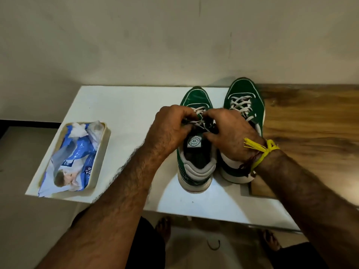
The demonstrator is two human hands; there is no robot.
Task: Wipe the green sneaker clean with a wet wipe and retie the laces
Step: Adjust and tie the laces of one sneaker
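Both hands meet over the green suede sneaker (196,152) on the white table (126,105): left hand (171,127) and right hand (229,131) pinch its white laces (198,121).

green sneaker (196,133) upright, laces (198,121) loose

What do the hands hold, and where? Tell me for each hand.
Both the left hand and the right hand pinch the white laces of the left green sneaker, just above its tongue; which strand each holds cannot be told.
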